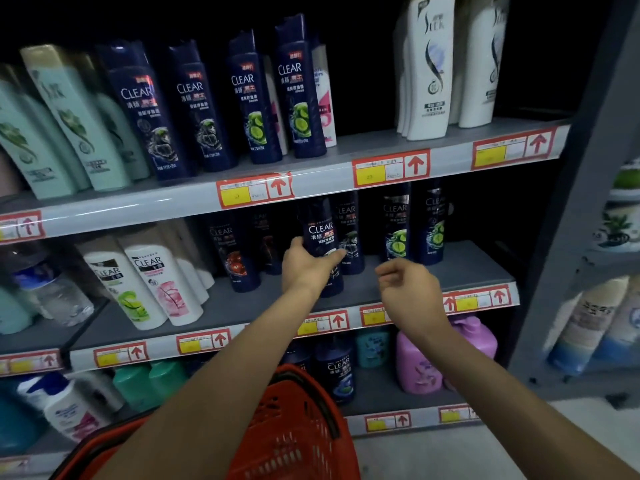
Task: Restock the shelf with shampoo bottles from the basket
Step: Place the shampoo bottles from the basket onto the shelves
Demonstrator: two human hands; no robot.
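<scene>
**Fig. — Left hand holding a shampoo bottle at the middle shelf, as I see it through the head camera.**

The left hand (304, 268) has its fingers grasping the lower body of the dark-blue shampoo bottle (322, 233), thumb on the left side and fingertips across the label. The bottle stands upright at the front of the middle shelf (460, 271), just ahead of a row of similar dark bottles (350, 233). I cannot tell whether its base rests on the shelf. The right hand (408, 289) hovers to the right, near the shelf's front edge, with its fingers released, loosely curled around nothing. The red basket (294, 427) sits below both forearms. White bottles (152, 282) stand further left on the same shelf.
</scene>
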